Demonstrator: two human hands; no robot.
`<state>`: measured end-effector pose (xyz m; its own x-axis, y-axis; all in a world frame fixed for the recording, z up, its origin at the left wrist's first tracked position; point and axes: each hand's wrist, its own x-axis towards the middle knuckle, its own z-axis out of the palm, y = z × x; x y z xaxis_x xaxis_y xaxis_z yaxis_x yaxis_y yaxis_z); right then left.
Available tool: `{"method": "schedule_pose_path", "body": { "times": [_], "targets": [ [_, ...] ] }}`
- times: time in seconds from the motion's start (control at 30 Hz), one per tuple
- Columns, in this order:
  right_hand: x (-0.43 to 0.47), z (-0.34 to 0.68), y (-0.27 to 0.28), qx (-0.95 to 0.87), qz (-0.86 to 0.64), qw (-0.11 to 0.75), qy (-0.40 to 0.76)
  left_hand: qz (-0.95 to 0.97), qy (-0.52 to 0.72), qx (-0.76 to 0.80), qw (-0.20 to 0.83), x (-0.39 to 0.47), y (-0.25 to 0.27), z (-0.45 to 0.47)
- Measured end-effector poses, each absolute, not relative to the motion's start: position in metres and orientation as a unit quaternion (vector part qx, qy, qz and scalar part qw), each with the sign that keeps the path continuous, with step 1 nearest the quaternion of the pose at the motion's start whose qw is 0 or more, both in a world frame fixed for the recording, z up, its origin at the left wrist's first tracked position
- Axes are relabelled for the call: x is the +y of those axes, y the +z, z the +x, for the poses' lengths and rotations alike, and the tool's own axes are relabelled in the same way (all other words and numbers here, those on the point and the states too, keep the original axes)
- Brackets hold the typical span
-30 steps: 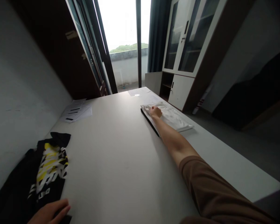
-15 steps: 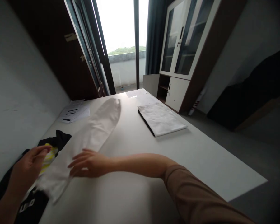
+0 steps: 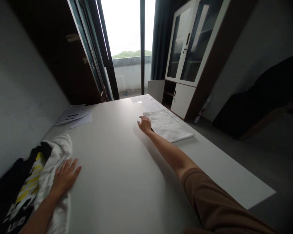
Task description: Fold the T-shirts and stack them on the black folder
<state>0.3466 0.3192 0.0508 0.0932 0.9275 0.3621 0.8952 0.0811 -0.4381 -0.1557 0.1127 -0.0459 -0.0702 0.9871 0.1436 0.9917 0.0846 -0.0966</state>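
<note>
My left hand (image 3: pixel 66 175) lies with fingers spread on a crumpled white cloth (image 3: pixel 59 148) at the table's left side, its fingertips reaching past the cloth's edge. Beside and partly under that cloth is a black garment (image 3: pixel 5 182) with a yellow and white print. My right arm is stretched across the table, and my right hand (image 3: pixel 145 124) is at the left edge of a flat, folded white cloth (image 3: pixel 172 125). Its fingers are apart and hold nothing that I can see. A thin dark edge shows beside the right wrist.
The white table (image 3: pixel 107 152) runs toward a glass door. Printed papers (image 3: pixel 74 115) lie at its back left, and another sheet (image 3: pixel 140 98) at the far end. Right of the table stands a cabinet (image 3: pixel 185 96) with a lower door swung open. A wall borders the left side.
The white cloth that stretched over the table's left half now lies bunched at the left on the black garment. My right hand has left it and moved far right to the folded cloth.
</note>
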Motion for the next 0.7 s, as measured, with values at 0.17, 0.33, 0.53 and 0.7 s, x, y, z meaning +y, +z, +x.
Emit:
{"method": "schedule_pose_path", "body": {
  "times": [0.17, 0.33, 0.53, 0.7],
  "targets": [
    [0.352, 0.4, 0.038, -0.586, -0.786, 0.198, -0.007, -0.715, -0.04, -0.689, 0.109, 0.099, -0.051, -0.199],
    [0.354, 0.403, 0.049, -0.575, -0.775, 0.26, -0.026, -0.776, -0.09, -0.62, 0.074, 0.058, -0.053, -0.192],
    [0.294, 0.329, 0.109, -0.673, -0.56, 0.481, 0.037, -0.723, -0.209, -0.659, 0.0, 0.037, -0.019, -0.167],
    [0.167, 0.239, 0.124, -0.87, -0.145, 0.442, 0.164, -0.647, -0.275, -0.71, 0.03, 0.071, 0.032, -0.188]
  ]
}}
